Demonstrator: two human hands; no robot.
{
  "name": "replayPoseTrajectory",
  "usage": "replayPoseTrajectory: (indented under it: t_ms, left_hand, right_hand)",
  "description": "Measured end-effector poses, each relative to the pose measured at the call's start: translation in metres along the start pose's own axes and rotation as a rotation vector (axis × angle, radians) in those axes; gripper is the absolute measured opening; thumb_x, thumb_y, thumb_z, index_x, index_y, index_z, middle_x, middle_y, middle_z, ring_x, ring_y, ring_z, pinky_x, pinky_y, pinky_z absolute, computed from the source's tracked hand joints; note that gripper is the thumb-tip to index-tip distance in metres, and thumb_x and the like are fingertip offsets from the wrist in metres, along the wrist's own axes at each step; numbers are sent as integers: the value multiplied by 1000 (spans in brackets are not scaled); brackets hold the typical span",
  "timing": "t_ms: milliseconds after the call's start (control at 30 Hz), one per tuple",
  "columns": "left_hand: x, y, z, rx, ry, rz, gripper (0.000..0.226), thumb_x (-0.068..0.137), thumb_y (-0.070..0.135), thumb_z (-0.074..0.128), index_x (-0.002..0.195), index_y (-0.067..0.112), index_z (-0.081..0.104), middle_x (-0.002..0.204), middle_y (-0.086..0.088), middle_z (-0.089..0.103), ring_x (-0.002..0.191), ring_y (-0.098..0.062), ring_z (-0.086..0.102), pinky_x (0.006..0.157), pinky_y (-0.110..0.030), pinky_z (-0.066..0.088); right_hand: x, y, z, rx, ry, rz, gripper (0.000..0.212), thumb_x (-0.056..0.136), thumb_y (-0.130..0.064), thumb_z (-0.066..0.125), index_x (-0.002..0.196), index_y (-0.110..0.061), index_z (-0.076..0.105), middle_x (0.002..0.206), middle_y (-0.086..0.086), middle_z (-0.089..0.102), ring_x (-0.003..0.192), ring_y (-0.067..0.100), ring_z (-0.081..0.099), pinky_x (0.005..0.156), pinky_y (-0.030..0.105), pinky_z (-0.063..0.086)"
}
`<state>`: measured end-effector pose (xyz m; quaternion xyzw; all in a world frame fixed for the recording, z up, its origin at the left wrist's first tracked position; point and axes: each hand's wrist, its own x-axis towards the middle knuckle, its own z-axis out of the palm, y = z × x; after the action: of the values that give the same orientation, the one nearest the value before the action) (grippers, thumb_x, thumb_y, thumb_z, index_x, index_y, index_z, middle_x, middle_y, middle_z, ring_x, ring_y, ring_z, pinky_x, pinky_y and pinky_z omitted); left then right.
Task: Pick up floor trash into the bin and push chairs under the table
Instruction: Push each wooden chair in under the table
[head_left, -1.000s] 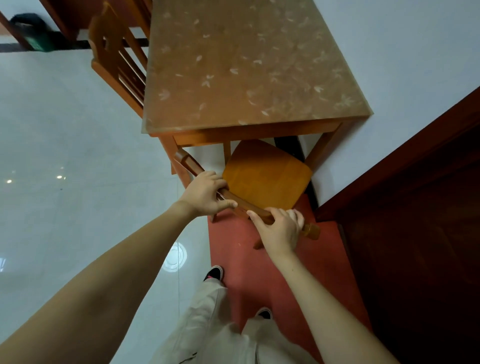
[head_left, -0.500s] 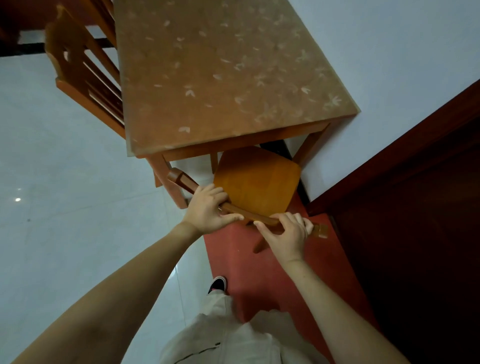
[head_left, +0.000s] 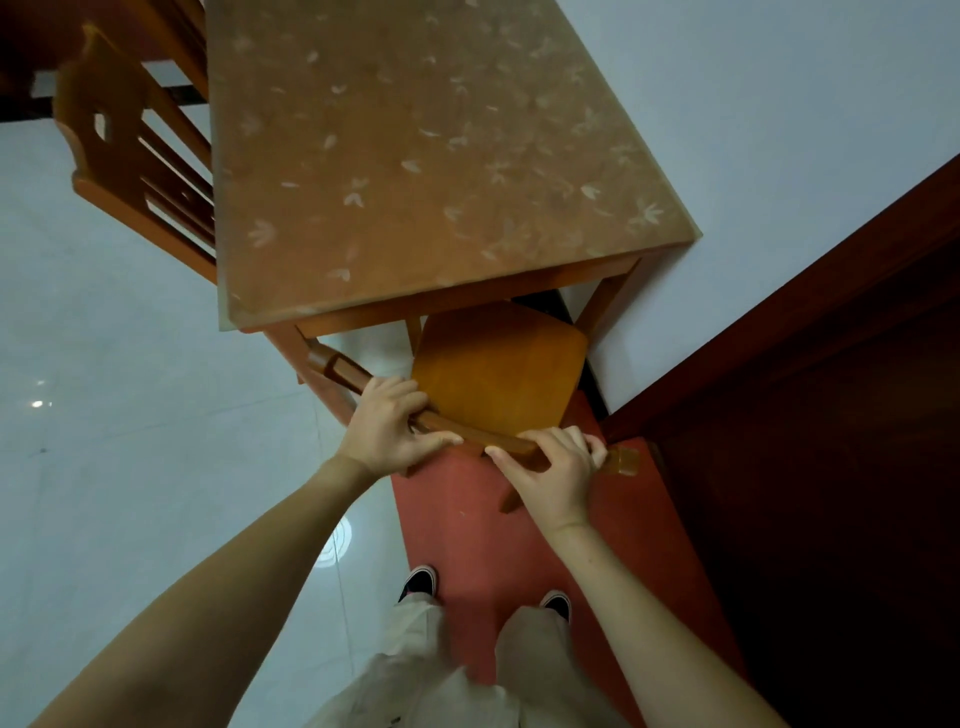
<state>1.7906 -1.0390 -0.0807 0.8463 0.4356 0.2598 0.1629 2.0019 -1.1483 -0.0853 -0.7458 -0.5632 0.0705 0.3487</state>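
Seat slid slightly further under table (head_left: 447, 171) | left hand (head_left: 388, 427), right hand (head_left: 551, 467) both clasp chair (head_left: 496, 371) top rail | risk: angled chair jams on table's near-left leg.

Glossy white tiled floor (head_left: 130, 467) on the left, red mat (head_left: 467, 525) underfoot, pale wall (head_left: 753, 104) behind, dark wooden door (head_left: 831, 467) at right.

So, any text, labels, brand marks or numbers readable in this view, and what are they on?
None readable. The table cover shows only pale leaf shapes, no lettering. The chair gripped by the left hand and right hand is plain wood. The shoes show no legible brand.
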Motion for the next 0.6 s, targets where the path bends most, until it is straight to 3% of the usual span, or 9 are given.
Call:
replayPoseTrajectory:
  t_ms: [167, 367, 467, 600]
  left_hand:
    - [-14, 18, 29, -5, -7, -73, 68, 72, 82, 54, 69, 14, 63, 68, 4, 54, 70, -14, 46, 70, -34, 34]
    - [5, 49, 45, -27, 63, -126, 63, 73, 79, 54, 65, 17, 54, 65, 6, 44, 69, -13, 41, 70, -28, 24]
    - [15, 70, 60, -33, 71, -157, 55, 72, 76, 58, 68, 21, 53, 68, 9, 44, 71, -13, 43, 71, -28, 25]
    - [31, 90, 80, -5, 63, -213, 61, 73, 80, 53, 70, 19, 62, 70, 8, 49, 72, -13, 43, 70, -31, 28]
  right_hand:
    - [0, 32, -10, 40, -36, -51, 44, 68, -66, 71, 77, -23, 75, 79, -14, 69, 82, 7, 58, 100, 23, 18]
    - [28, 62, -25, -1, -75, -116, 45, 69, -67, 69, 78, -24, 73, 77, -13, 66, 81, 10, 57, 96, 32, 25]
    - [48, 83, -41, -22, -140, -140, 52, 71, -74, 61, 81, -25, 74, 79, -13, 66, 83, 11, 57, 97, 25, 20]
    - [73, 106, -59, -15, -223, -144, 56, 71, -79, 56, 85, -28, 74, 85, -16, 66, 90, 10, 56, 99, 18, 13]
